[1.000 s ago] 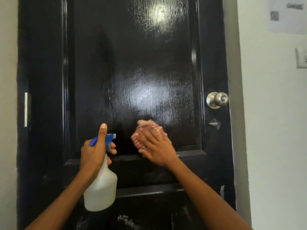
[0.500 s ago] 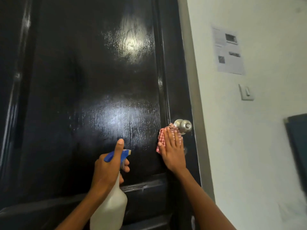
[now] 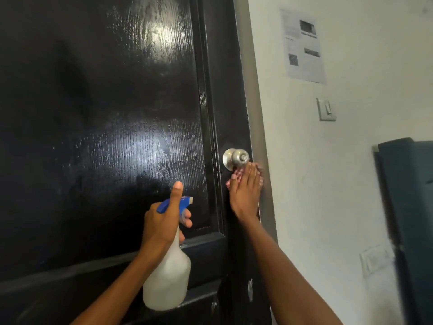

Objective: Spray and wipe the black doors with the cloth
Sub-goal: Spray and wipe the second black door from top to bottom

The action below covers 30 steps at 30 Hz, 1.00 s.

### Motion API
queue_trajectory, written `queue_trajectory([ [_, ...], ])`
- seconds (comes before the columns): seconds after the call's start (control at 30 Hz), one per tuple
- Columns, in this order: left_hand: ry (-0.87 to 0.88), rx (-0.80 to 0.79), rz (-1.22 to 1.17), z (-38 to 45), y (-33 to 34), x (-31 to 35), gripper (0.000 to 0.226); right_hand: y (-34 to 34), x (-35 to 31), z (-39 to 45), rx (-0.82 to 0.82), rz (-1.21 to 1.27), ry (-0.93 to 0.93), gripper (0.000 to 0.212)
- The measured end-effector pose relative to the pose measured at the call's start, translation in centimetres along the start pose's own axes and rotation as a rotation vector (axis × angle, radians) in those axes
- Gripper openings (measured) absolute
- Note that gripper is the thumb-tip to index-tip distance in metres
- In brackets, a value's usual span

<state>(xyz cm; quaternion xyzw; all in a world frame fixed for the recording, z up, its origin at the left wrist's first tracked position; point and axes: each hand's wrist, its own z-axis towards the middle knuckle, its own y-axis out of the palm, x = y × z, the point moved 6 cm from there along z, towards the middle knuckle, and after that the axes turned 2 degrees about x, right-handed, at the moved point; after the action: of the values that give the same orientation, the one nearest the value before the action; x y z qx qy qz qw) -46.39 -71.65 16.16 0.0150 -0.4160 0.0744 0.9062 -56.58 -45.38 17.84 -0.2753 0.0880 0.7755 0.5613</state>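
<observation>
A glossy black door (image 3: pixel 117 113) fills the left of the view, its panel wet and streaked. My left hand (image 3: pixel 164 219) grips a white spray bottle (image 3: pixel 167 277) with a blue head by its neck, thumb raised, nozzle facing the door. My right hand (image 3: pixel 246 191) lies flat with straight fingers, pressing a red-and-white checked cloth (image 3: pixel 234 177) against the door's right stile, just below the silver knob (image 3: pixel 237 158). Most of the cloth is hidden under the hand.
A grey door frame (image 3: pixel 255 102) borders the door's right edge. The white wall carries a printed sheet (image 3: pixel 302 45), a light switch (image 3: pixel 325 109) and a socket plate (image 3: pixel 375 260). A dark teal object (image 3: pixel 412 207) stands at the far right.
My right hand and the cloth slid right from the panel's middle to the stile and on under the knob. The view swung right. The bottle stays in the same grip.
</observation>
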Motion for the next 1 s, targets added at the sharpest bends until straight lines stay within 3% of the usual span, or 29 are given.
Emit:
queue_trajectory([
  [0.07,-0.004,0.011,0.01,-0.2,0.1,-0.5,0.079,1.1,0.8,-3.4,-0.027,-0.048,-0.126,0.066],
  [0.2,-0.009,0.032,0.029,-1.1,0.2,-1.1,0.08,3.3,0.9,-11.4,-0.152,-0.182,-0.58,0.064],
  [0.3,-0.01,0.035,0.023,-1.5,0.0,-1.5,0.081,2.2,-0.6,-7.7,-0.137,-0.218,-0.714,0.061],
  [0.47,-0.05,0.078,0.013,-1.5,-1.0,-2.8,0.078,2.0,-3.9,-3.1,-0.053,-0.178,-0.549,0.062],
  [0.6,-0.076,0.083,0.004,-2.8,-1.3,-5.0,0.078,2.9,1.2,-9.3,-0.059,-0.065,-0.421,0.067],
  [0.77,-0.172,0.087,-0.009,-5.6,-1.9,-8.5,0.076,5.2,10.7,-22.0,-0.224,0.038,0.005,0.079],
  [1.0,-0.402,0.13,0.015,-8.7,-4.7,-12.0,0.078,5.2,9.3,-23.9,-0.198,0.078,0.14,0.072],
])
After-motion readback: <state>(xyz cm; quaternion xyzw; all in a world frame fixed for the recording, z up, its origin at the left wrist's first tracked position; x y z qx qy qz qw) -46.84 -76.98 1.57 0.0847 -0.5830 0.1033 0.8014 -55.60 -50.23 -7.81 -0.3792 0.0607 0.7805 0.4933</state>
